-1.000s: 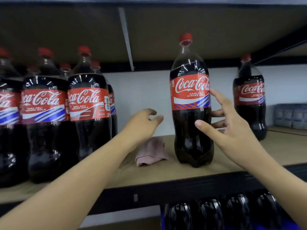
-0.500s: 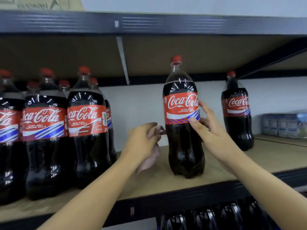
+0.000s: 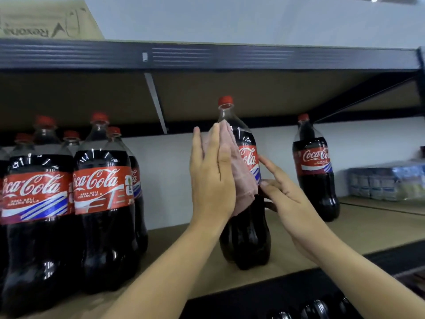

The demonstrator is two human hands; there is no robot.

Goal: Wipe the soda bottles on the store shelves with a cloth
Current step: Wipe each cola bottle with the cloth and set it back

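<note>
A tall cola bottle (image 3: 247, 236) with a red cap and red label stands upright on the wooden shelf (image 3: 358, 229), near the middle. My left hand (image 3: 212, 178) presses a pink cloth (image 3: 241, 178) flat against the bottle's upper left side, fingers straight and pointing up. My right hand (image 3: 285, 199) steadies the bottle from the right at label height, its fingers around the far side. The cloth covers most of the label.
Several more cola bottles (image 3: 101, 203) crowd the shelf's left end. One lone bottle (image 3: 316, 169) stands to the right, with wrapped packs (image 3: 386, 180) beyond it. A dark upper shelf beam (image 3: 207, 55) runs overhead, carrying a cardboard box (image 3: 48, 19). Bottle tops (image 3: 315, 307) show below.
My left hand picked the pink cloth up off the shelf and raised it against the bottle's upper side. My right hand closed in on the bottle at label height.
</note>
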